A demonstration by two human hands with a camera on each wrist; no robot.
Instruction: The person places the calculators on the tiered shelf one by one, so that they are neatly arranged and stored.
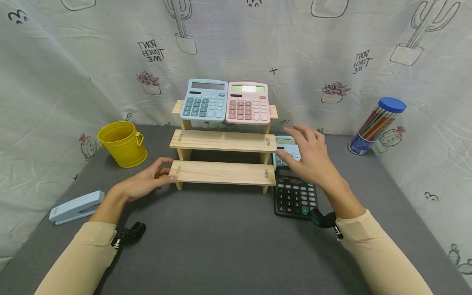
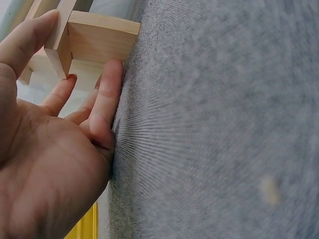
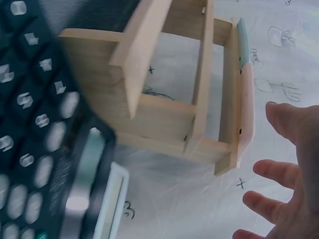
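A three-tier wooden display stand [image 1: 223, 140] stands on the table. On its top tier lean a light blue calculator [image 1: 204, 100] and a pink calculator [image 1: 248, 103], side by side. My left hand [image 1: 147, 180] grips the left end of the lowest tier; in the left wrist view its thumb presses one face of the wooden board [image 2: 102, 37] and fingers reach round the other side. To the right of the stand, my right hand [image 1: 309, 153] is held with fingers spread and nothing in it. Below it lie a black calculator [image 1: 295, 200] and another light blue calculator [image 1: 280, 141], partly covered by the hand.
At the left, a yellow bucket [image 1: 123, 147] stands behind a light blue stapler [image 1: 76, 207]. A blue-lidded tub of coloured pencils [image 1: 374, 127] is at the back right. A patterned cloth [image 1: 236, 45] hangs behind the grey table [image 1: 221, 246].
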